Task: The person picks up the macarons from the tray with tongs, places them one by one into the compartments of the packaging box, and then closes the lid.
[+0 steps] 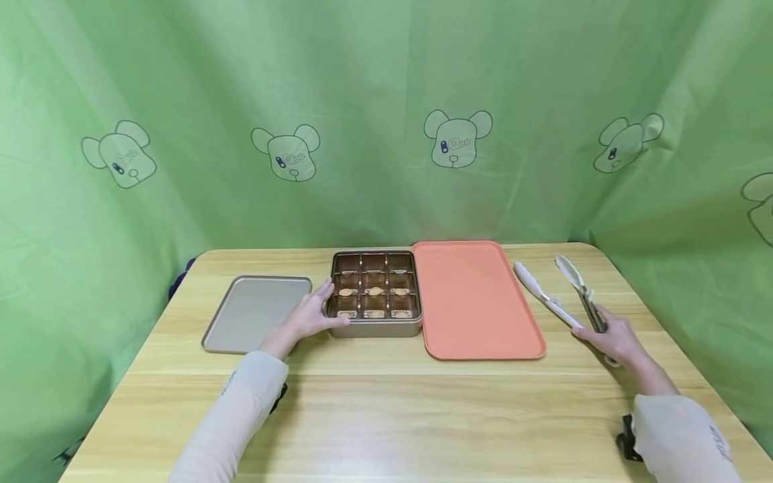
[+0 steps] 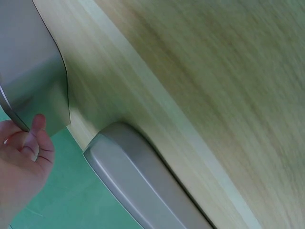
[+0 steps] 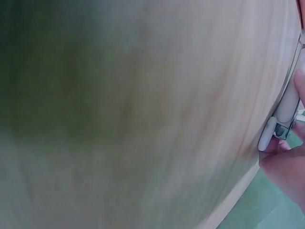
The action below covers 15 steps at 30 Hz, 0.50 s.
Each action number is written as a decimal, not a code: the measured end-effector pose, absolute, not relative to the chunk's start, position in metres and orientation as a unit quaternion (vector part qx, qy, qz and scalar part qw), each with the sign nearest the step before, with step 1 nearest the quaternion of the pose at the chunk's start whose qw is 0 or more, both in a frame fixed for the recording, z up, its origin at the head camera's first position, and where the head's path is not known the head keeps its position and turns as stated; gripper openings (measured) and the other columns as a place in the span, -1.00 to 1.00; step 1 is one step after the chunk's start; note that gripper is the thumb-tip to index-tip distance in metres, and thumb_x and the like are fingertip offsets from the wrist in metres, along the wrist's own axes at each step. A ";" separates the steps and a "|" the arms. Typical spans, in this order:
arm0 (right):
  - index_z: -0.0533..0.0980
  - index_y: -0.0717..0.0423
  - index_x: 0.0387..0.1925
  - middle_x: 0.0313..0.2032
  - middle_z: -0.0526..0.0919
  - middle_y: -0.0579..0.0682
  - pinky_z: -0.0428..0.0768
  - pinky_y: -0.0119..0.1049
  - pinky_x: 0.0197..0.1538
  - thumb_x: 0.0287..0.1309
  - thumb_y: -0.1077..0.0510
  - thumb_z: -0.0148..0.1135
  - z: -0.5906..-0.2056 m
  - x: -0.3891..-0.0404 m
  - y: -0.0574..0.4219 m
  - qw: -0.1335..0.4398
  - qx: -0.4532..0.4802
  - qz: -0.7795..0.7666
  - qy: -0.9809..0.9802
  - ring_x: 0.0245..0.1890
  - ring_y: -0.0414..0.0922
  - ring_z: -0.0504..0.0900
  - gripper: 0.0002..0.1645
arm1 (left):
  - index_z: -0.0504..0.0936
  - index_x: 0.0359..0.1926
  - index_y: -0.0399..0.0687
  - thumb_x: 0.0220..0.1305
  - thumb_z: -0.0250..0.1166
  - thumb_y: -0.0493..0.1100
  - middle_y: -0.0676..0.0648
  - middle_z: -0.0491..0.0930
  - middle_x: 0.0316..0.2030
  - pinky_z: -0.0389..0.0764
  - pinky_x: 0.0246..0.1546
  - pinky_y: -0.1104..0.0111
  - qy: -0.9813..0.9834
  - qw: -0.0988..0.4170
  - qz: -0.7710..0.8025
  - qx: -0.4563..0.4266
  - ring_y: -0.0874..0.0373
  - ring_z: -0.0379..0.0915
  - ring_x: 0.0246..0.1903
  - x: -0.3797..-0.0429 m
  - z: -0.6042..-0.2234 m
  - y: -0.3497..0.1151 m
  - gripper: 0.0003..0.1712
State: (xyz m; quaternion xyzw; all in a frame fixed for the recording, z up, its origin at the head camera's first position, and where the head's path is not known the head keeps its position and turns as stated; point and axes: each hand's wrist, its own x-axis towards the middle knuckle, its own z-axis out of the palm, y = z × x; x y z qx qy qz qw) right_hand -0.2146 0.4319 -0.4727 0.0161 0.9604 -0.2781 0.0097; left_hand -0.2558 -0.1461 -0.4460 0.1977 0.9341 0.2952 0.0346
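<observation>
Right hand (image 1: 617, 341) grips tongs (image 1: 561, 312) toward the handle end, arms splayed, right of coral tray (image 1: 477, 302); likely light, springy, best squeezed mid-arm. Left hand (image 1: 306, 315) holds near-left corner of divided baking pan (image 1: 377, 329), left of tray; probably stiff, slick-walled.

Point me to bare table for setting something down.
Widest: the front of the table, between the sleeves, nearer than the pan and orange tray. A thin strip parts that tray from the tongs. Crowded: left hand at pan, beside grey tray; right hand on tongs.
</observation>
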 end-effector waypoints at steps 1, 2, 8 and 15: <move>-0.12 0.54 0.27 0.01 0.11 0.75 0.25 0.36 0.02 0.13 -0.10 0.15 -0.473 -0.215 0.433 0.010 0.015 -0.279 0.960 0.01 0.54 0.15 0.04 | 0.06 0.29 -0.46 -0.06 0.38 0.14 -0.31 -0.10 0.37 0.01 0.32 0.08 0.934 0.036 0.296 0.198 -0.26 -0.05 0.29 -0.256 -0.446 -0.146 0.10; -0.14 0.54 0.28 0.02 0.09 0.76 0.24 0.37 0.02 0.13 -0.10 0.15 -0.473 -0.215 0.433 0.012 0.014 -0.281 0.959 0.02 0.55 0.14 0.05 | 0.05 0.29 -0.45 -0.06 0.38 0.14 -0.31 -0.11 0.37 0.01 0.32 0.07 0.933 0.036 0.297 0.199 -0.26 -0.05 0.29 -0.256 -0.446 -0.146 0.11; -0.16 0.51 0.29 0.07 0.04 0.75 0.18 0.37 0.07 0.12 -0.06 0.18 -0.473 -0.216 0.436 0.016 -0.002 -0.289 0.957 0.07 0.57 0.09 0.05 | 0.03 0.32 -0.41 -0.06 0.37 0.17 -0.24 -0.16 0.38 -0.04 0.32 0.03 0.936 0.044 0.294 0.190 -0.27 -0.10 0.31 -0.255 -0.443 -0.147 0.13; -0.25 0.47 0.31 0.11 -0.05 0.74 0.08 0.40 0.11 0.12 -0.02 0.19 -0.473 -0.213 0.442 0.037 -0.023 -0.307 0.951 0.11 0.58 0.00 0.09 | 0.04 0.30 -0.43 -0.05 0.36 0.17 -0.24 -0.15 0.38 -0.02 0.32 0.04 0.938 0.044 0.285 0.193 -0.26 -0.08 0.30 -0.255 -0.445 -0.147 0.12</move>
